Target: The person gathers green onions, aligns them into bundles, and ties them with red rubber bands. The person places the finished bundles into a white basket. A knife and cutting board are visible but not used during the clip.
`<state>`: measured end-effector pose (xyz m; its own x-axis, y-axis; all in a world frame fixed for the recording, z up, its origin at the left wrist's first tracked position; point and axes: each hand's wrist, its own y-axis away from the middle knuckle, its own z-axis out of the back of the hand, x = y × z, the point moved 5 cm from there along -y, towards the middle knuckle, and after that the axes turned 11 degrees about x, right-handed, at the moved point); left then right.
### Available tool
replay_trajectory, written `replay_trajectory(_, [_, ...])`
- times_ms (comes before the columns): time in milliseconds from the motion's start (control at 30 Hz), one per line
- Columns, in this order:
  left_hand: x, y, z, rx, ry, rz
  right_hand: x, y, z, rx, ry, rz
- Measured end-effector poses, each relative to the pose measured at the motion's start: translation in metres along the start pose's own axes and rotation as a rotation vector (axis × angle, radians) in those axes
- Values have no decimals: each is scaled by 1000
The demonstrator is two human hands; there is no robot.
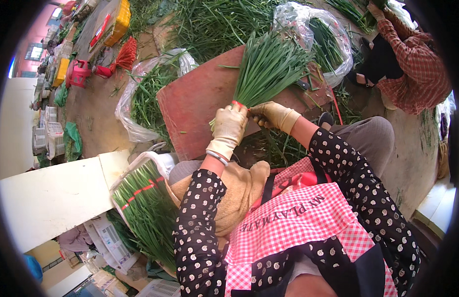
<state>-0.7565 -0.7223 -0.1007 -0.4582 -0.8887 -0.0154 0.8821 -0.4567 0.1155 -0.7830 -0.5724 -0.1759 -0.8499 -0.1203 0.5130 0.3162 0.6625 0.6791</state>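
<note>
My left hand (230,124), in a pale glove, is closed around the lower end of a bunch of long green leaves (268,70), which look like Chinese chives. A red tie (237,103) circles the bunch just above that hand. Right beside it, the gloved fingers of my right hand (274,116) pinch at the tie; their tips are partly hidden. Under the leafy part lies a reddish board (199,96). A dark-handled tool, perhaps a knife (303,84), rests on the board to the right of the leaves.
Clear plastic bags of greens lie left (138,122) and upper right (346,59) of the board. Tied bunches fill a basket (120,185) at lower left. Red ties (126,54) and a pink stool (79,73) stand beyond. A co-worker (411,70) sits at upper right. Loose leaves (218,26) cover the floor.
</note>
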Motion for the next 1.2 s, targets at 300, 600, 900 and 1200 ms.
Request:
replay_trajectory(300, [-15, -8, -5, -83, -184, 94, 33, 13, -6, -241, 537, 198])
replay_trajectory(600, [2, -23, 7, 75, 80, 55, 27, 25, -22, -560, 1351, 255])
replay_trajectory(900, [3, -79, 2, 425, -4, -159, -28, -30, -28, -106, 15, 90])
replay_trajectory(1200, [56, -67, -27, 21, 765, 435, 1, 35, 7, -400, 720, 173])
